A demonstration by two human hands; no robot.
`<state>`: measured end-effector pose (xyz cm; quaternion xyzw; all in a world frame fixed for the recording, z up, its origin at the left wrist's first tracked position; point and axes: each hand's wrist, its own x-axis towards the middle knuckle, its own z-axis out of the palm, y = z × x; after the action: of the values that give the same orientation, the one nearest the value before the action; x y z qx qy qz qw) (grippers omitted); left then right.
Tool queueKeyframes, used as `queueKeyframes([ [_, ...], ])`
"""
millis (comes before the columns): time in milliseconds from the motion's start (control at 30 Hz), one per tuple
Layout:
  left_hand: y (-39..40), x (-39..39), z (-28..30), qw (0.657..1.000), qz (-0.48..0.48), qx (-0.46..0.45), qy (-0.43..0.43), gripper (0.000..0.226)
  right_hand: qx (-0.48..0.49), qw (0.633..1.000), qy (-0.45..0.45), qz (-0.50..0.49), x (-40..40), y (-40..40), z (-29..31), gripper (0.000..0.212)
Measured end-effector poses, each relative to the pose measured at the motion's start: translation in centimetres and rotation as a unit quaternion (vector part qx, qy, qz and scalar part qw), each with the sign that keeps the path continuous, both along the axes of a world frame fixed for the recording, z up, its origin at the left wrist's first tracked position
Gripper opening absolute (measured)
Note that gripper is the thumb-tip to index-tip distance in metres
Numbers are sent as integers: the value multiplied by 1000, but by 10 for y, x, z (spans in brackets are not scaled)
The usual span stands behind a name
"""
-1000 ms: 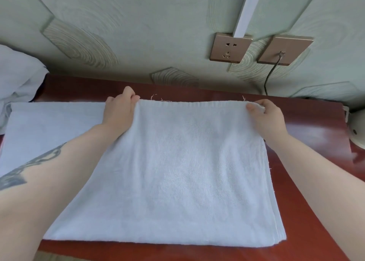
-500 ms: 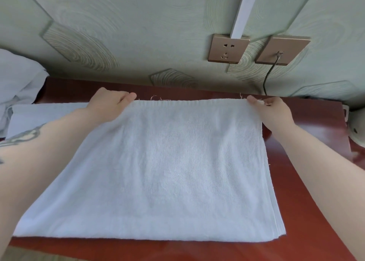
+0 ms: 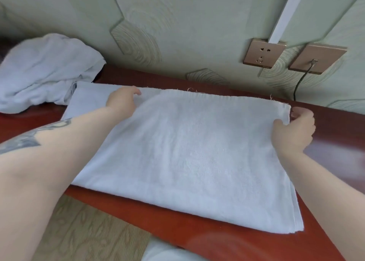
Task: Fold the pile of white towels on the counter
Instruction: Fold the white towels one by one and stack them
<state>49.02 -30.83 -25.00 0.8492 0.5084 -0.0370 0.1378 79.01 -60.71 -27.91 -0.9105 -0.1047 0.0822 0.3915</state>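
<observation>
One rectangular terry towel [image 3: 187, 152] (layered, frayed)

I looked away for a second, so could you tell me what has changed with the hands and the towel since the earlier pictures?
The right hand slid from the far right corner down the right edge of the white towel and now pinches it there. The left hand moved left along the far edge and rests on it. The towel stays flat on the red counter; the unfolded pile is untouched.

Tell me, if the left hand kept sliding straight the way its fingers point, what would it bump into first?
The left hand points along the far edge of the white towel, toward the right. It would likely ride over the towel's raised folded layer first, then toward the right hand gripping the far right corner. Depth is hard to judge.
</observation>
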Motion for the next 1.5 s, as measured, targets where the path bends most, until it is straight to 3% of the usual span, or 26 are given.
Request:
queueKeyframes([
  [100,17,-27,-6,999,17,-3,28,45,57,987,-10,147,-65,18,7,45],
  [267,64,-51,-23,998,-65,-8,-7,40,42,943,20,329,-161,103,5,36],
  [400,100,-66,-28,994,-98,-12,-47,31,27,965,32,261,-222,169,0,36],
  [533,125,-82,-29,976,-163,-16,-143,18,-35,986,-14,159,-259,186,-9,41],
  [667,144,-100,-41,967,-221,42,-122,24,-75,982,-60,161,-271,177,-19,37],
  [867,159,-101,-47,965,-198,11,-171,23,-106,979,-88,152,-273,178,-26,31],
  [1300,217,-134,-33,975,-208,-57,-57,32,-113,974,-80,180,-272,173,-23,29],
  [1400,223,-151,-26,967,-190,-116,-124,31,-114,974,-87,173,-275,172,-27,30],
  [1500,221,-154,-23,972,-127,-61,-189,22,-113,975,-100,163,-277,174,-29,31],
])
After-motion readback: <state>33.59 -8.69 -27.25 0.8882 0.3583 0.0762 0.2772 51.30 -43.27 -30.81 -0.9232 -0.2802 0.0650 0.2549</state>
